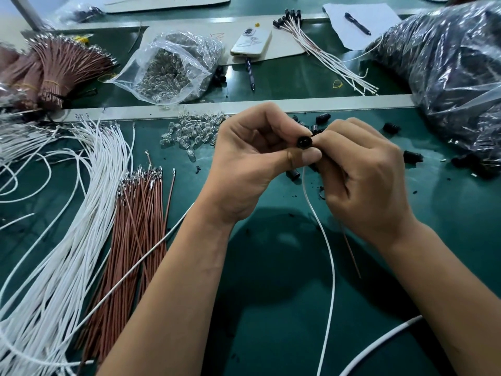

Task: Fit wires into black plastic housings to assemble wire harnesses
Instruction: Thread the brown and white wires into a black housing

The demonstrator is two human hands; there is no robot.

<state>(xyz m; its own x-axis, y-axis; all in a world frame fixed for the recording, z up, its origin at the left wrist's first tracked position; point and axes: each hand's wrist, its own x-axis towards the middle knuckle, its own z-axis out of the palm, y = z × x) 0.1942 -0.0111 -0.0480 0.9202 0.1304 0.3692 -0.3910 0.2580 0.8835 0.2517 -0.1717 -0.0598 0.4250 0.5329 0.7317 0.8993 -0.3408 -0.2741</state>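
- You're at a factory assembly bench: green work mat (271, 308), sorted white wires (67, 240) and brown wires (135, 226).
- Bulk bags of glass bulbs (173, 69) and black housings (447, 66) beside you.

The near middle of the green bench (271, 308) is bare, so a hand can pass there. Toward the left edge, the white wires (67, 240) and the brown wires (135, 226) cover the surface. Behind both hands, small glass bulbs (189, 134) and loose black housings (412, 157) lie scattered. The large plastic bag (447, 71) blocks the far right corner.
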